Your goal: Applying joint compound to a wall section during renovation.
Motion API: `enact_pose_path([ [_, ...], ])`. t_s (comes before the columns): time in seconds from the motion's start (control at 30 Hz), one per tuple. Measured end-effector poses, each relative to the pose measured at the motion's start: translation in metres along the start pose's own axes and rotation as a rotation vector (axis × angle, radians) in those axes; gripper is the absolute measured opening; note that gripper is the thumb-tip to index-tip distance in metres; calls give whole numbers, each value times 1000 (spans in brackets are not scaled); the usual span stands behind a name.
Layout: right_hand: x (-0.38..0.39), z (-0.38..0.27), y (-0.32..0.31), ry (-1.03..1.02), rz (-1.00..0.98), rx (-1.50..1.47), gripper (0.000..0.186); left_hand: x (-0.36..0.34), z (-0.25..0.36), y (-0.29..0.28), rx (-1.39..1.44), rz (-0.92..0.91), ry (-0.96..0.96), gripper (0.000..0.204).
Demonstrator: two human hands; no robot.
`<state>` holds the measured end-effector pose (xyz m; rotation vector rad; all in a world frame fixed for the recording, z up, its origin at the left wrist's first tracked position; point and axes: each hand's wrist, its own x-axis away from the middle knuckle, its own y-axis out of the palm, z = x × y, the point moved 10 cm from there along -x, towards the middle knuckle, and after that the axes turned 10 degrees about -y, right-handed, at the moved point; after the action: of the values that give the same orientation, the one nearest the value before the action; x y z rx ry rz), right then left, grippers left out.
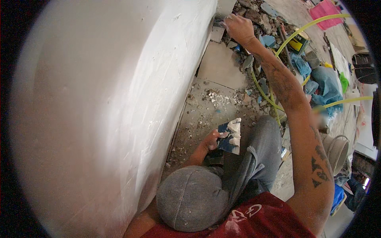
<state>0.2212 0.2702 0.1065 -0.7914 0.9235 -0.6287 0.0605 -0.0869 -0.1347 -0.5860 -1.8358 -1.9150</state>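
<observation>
White-coated wall (158,79) fills the left side of the view, with smears and trowel marks on its surface. Low beside it, my left hand (211,140) grips a dark blue flat spreader blade (227,143). Lumps of white putty (234,129) lie along the blade's outer edge. My right arm is stretched far forward, and my right hand (240,29) is closed close to the wall's far edge. Whatever its fingers hold is hidden or too small to name.
Crumbs of plaster (220,99) litter the tiled floor (220,65) by the wall. Rubble (262,18) is heaped ahead. To the right are a yellow hose (301,29), a paint can (299,41), blue plastic bags (327,85), a pale bucket (334,152) and a pink container (325,14).
</observation>
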Motion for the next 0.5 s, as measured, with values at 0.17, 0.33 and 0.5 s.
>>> enact_pose_path([
  [0.17,1,0,-12,58,-66,-65,24,-1,0,6,-14,-60,-8,28],
  [0.33,37,-11,-12,255,-164,-269,34,-4,-1,-3,-61,-57,-3,29],
  [0.5,75,-47,47,178,-494,-475,31,-6,-2,-8,-41,-12,20,28],
])
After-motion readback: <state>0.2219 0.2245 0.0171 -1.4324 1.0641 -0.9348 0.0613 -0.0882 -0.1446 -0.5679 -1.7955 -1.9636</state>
